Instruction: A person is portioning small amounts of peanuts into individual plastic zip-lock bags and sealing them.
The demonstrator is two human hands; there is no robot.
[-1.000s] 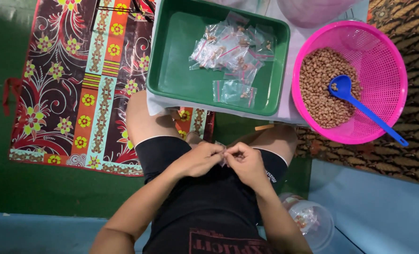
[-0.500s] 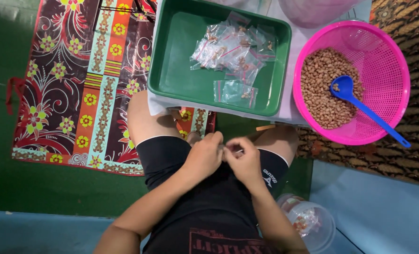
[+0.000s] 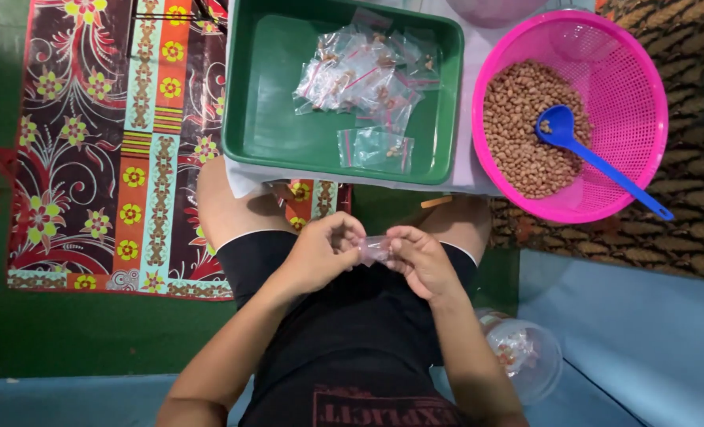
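Small clear plastic bag point(image 3: 374, 250) pinched between the fingers of left hand point(image 3: 326, 251) and right hand point(image 3: 420, 258), above the lap.

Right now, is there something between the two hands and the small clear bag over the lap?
Nothing visible is in the way. The left hand and the right hand both pinch the small clear bag directly, over the lap. The green tray of filled bags lies apart, farther forward.
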